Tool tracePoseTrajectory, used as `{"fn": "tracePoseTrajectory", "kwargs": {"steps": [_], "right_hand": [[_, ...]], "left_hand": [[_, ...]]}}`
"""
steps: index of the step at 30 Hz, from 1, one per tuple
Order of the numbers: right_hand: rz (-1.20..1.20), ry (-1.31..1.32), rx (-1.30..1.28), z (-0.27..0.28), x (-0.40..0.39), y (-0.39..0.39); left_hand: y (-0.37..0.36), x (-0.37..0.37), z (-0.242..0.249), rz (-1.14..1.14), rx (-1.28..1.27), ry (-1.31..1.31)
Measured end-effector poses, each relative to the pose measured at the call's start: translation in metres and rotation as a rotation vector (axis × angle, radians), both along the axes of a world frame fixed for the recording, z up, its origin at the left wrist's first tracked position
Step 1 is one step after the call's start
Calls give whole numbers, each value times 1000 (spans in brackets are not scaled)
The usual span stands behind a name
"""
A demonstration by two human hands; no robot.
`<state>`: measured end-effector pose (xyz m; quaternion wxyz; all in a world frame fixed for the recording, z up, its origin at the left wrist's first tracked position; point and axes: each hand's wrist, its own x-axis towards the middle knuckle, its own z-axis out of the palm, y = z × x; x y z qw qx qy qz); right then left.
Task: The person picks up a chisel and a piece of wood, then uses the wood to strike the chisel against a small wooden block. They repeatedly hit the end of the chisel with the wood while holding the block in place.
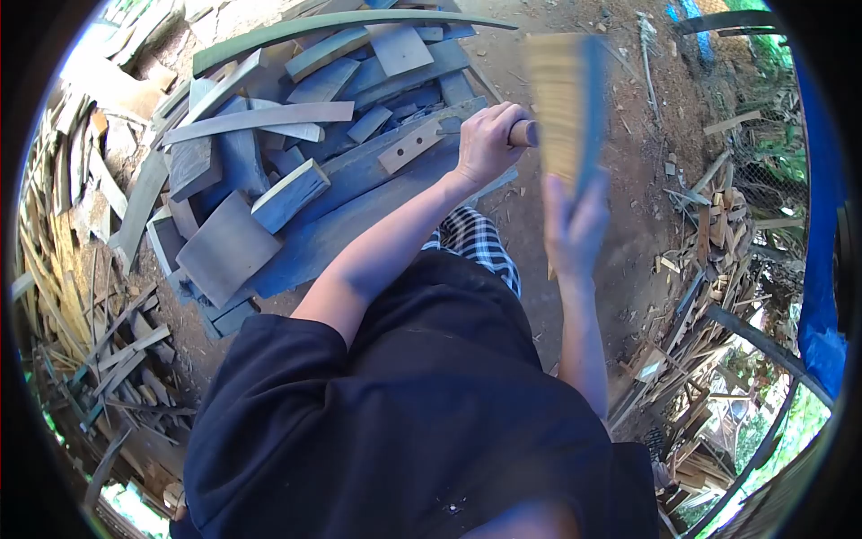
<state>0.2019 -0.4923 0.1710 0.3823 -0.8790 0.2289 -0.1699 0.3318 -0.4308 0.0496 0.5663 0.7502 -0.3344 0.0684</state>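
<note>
The step in hand appears to be the handling of a wooden piece [558,99] raised in front of the body, with a dark, rounded handle [523,134] held just beside it. Both hands are engaged. The left hand [489,141] has its fingers curled closed around the handle, leaving the blunt end showing; what the handle belongs to cannot be told. The right hand [576,229] has the lower part of the wooden piece, its fingers closed on it as far as the blur lets one judge; their exact placement cannot be told.

As a judgement, the next move calls for a steady right-hand grip, a controlled angle between handle and wood, and left-hand fingers kept clear of the wood's edge. Whether the handle touches the wood or only overlaps it in this view cannot be told.

The wooden piece stands roughly upright above the bare ground [620,310], to the right of a pile of offcuts. It is long, with a pale yellow-brown broad face crossed by faint bands and a bluish strip down its right side. Motion blur softens its outline.

In the pile, a board with dark holes [411,149] lies near the left forearm [382,235], a square block [229,250] rests farther left, and a long curved strip [350,20] spans the far side.
</note>
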Motion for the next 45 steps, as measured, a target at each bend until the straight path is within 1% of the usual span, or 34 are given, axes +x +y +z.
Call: {"fn": "tracePoseTrajectory", "kwargs": {"steps": [1, 2, 3, 5, 6, 7, 9, 10, 11, 13, 14, 15, 17, 19, 21, 22, 23, 24, 25, 27, 29, 31, 32, 35, 37, 39, 40, 42, 43, 45], "right_hand": [[53, 133, -64, -8, 2, -4], [34, 150, -40, -11, 0, -9], [35, 145, -45, -6, 1, -10], [12, -60, -25, 11, 0, -5], [-48, -65, 48, 17, -4, -1], [-51, -56, 54, 14, -4, 4], [-3, -118, -133, 4, 4, 9], [27, 102, -65, -8, 4, 7], [18, 92, -75, -9, 1, 3], [43, 87, 82, -5, 1, -2], [29, 60, 99, -5, -2, -1], [23, 59, 103, -8, -4, 0], [6, -59, 92, -16, -13, -1], [-22, -37, 103, -25, -23, -2], [-35, -22, 120, -31, -31, -4], [-56, 37, 129, -33, -37, -5], [-81, 99, 137, -35, -42, -5], [-94, 100, 129, -38, -46, -5], [-97, 102, 131, -41, -50, -5], [-140, 99, 168, -44, -54, -4], [-152, 91, 170, -46, -55, -3], [-175, 86, 169, -45, -56, -2], [-185, 106, 172, -43, -55, -2], [-205, 120, 177, -43, -54, -3], [-207, 110, 176, -44, -54, -2], [-225, 114, 208, -44, -53, -1], [-223, 114, 210, -44, -53, -1], [-220, 120, 222, -45, -53, -1], [-219, 117, 223, -46, -53, -2], [-201, 128, 176, -50, -53, -5]], "left_hand": [[-1, 1, 3, -10, 25, 3], [-4, -1, 6, 0, -41, -19], [-6, 1, 6, 2, -46, -24], [-1, -1, 1, -24, -39, -29], [2, 1, 3, -41, -16, -19], [5, -1, 3, -44, -10, -10], [3, 2, 6, -18, -35, 3], [6, 4, 2, -86, -21, 37], [5, 6, 1, -95, -31, 27], [9, 10, 6, -158, -17, 99], [12, 14, 7, -171, -67, 87], [13, 22, 4, -177, -62, 86], [15, 42, -4, -211, -99, 168], [24, 65, 8, -248, -140, 270], [32, 84, 16, -191, -198, 468], [36, 94, 18, -186, -193, 463], [38, 102, 19, -124, -253, 525], [39, 105, 23, -65, -314, 590], [37, 104, 25, -67, -311, 592], [33, 102, 29, 50, -467, 565], [34, 101, 15, 55, -444, 563], [34, 104, 4, 145, -365, 367], [40, 104, -2, 126, -278, 455], [43, 102, -2, 97, -324, 408], [46, 97, 5, 96, -307, 411], [51, 95, 9, 23, -292, 435], [54, 95, 11, 25, -290, 433], [61, 96, 16, -60, 0, 254], [63, 98, 19, -59, 1, 252], [66, 100, 23, -187, 91, 124]]}}
